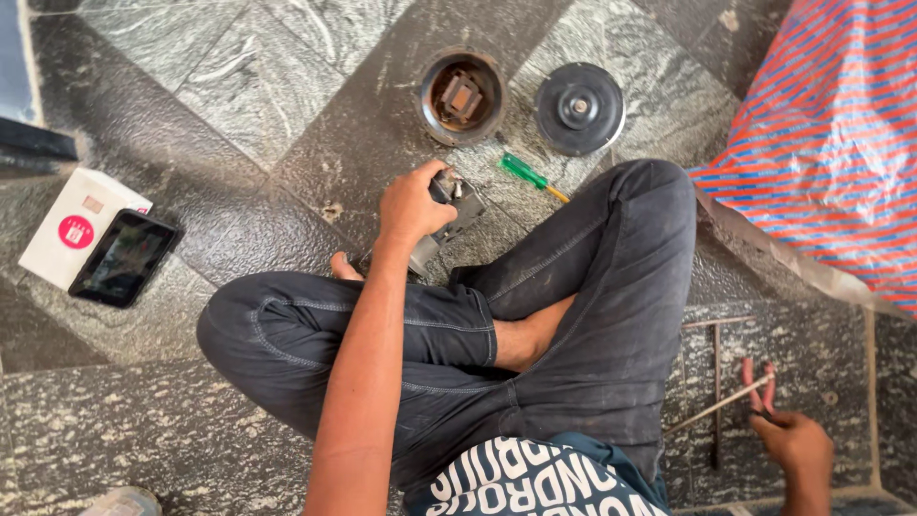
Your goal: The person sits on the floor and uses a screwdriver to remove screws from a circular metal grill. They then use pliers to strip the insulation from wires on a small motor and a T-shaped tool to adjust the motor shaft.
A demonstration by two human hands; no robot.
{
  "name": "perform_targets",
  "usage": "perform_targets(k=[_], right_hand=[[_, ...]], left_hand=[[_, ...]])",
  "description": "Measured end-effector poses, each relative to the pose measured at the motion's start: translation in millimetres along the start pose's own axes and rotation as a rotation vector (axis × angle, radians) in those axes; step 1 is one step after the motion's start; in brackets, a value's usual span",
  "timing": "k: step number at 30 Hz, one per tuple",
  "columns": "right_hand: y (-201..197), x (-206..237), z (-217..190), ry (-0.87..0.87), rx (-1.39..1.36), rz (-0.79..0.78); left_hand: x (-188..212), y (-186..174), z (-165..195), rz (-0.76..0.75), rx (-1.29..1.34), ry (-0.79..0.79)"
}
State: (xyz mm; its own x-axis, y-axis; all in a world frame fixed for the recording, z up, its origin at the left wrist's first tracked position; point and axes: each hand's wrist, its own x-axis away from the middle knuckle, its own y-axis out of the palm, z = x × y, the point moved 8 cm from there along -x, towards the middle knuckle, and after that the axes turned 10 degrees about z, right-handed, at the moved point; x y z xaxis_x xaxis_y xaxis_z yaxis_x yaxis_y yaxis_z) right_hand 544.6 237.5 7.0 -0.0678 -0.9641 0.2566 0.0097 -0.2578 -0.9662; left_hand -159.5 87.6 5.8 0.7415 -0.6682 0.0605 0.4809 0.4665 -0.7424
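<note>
- The grey metal part (449, 215) sits on the stone floor (287, 115) just ahead of the person's crossed legs, under the left hand (411, 205). The left hand closes over its near upper side, fingers wrapped around it; the far end of the part projects beyond the fingertips, away from the person.
- The right hand (791, 441) rests low on the floor at the person's right side, well apart from the left-hand grip. It is curled around the red-handled pliers (759, 382); the handles stick out of the hand toward the far side. How tightly the fingers close is hard to tell.
- A thin rod (716, 406) lies across the floor just beside the pliers, touching or passing under the handles; which of the two cannot be told.
- A green-handled screwdriver (527, 175) lies just beyond the left-hand grip, to its right, shaft pointing toward the knee.
- Farther beyond the grip stands a round metal housing (461, 97), open side up, with a rusty block inside.
- A dark round cover (579, 108) lies right of the housing, just beside it.
- Far to the left of the grip, a phone (124, 258) lies partly on a white box (67, 225).
- A red-and-blue striped sheet (831, 143) covers the floor to the far right.
</note>
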Motion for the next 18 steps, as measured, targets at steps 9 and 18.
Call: perform_targets(k=[9,18], right_hand=[[-63.3,-51.1,47.4,0.185,-0.144,0.125],[-124.6,-47.9,-157.8,-0.624,-1.304,-0.237]], left_hand=[[0.1,3.4,7.4,-0.044,-0.021,-0.011],[48.0,-51.3,45.2,0.304,0.332,0.18]])
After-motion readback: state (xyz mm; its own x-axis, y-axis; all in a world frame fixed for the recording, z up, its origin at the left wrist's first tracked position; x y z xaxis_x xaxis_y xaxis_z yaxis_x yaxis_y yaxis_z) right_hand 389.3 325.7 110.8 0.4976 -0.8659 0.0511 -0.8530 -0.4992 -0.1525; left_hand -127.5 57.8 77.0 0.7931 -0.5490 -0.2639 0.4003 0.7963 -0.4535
